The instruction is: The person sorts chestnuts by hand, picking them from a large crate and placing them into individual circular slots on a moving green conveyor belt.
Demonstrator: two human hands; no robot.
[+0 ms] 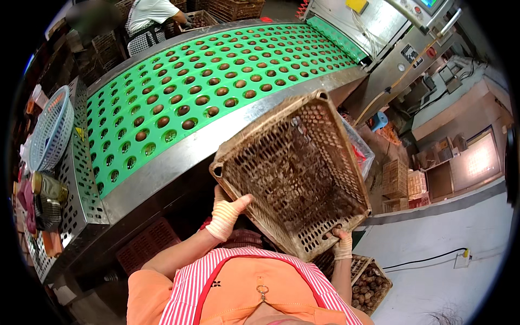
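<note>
A dirty, empty plastic crate (284, 174) is tilted in front of me, its open side facing up towards the camera. My left hand (227, 213), in a fingerless knit glove, grips the crate's left rim with the thumb inside. My right hand (341, 241), gloved alike, holds the near end wall, fingers through a slot. Beyond the crate runs a green conveyor belt (195, 118) with rows of round pockets. Brown egg-like round items (189, 124) sit in many pockets; those at the belt's left end hold none.
A steel rail (162, 162) edges the belt. A blue plastic basket (50, 130) and a glass jar (50, 187) stand at left. A machine housing (349, 28) spans the belt's far end. A crate of brown round items (367, 288) is at lower right. A co-worker (150, 20) stands across the belt.
</note>
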